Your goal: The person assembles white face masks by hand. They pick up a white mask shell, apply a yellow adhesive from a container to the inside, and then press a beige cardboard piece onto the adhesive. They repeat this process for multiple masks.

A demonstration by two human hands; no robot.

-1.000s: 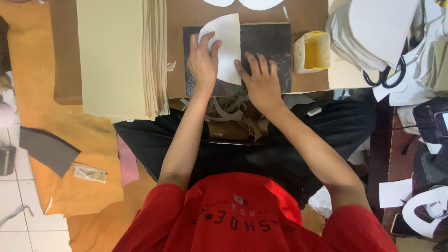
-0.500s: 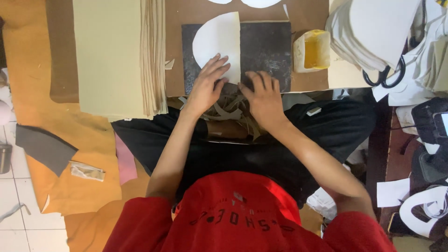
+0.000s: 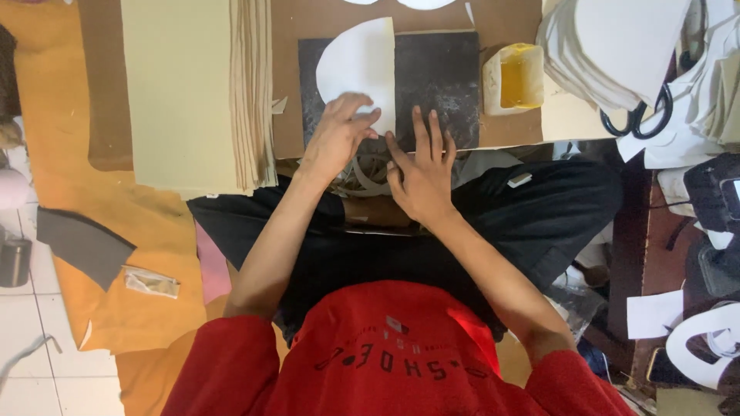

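On the dark square mat (image 3: 435, 73), the left hand (image 3: 335, 139) presses loosely curled fingers (image 3: 362, 119) onto the lower edge of the white half-round cut piece (image 3: 358, 65), while the right hand (image 3: 420, 173) rests spread fingers (image 3: 432, 131) flat just beside it, gripping nothing.

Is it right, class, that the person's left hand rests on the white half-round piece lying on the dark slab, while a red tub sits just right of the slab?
Not quite: in the head view the tub is yellow, not red. The rest holds: the left hand rests on the white half-round piece on the dark slab, and the tub sits just right of the slab.
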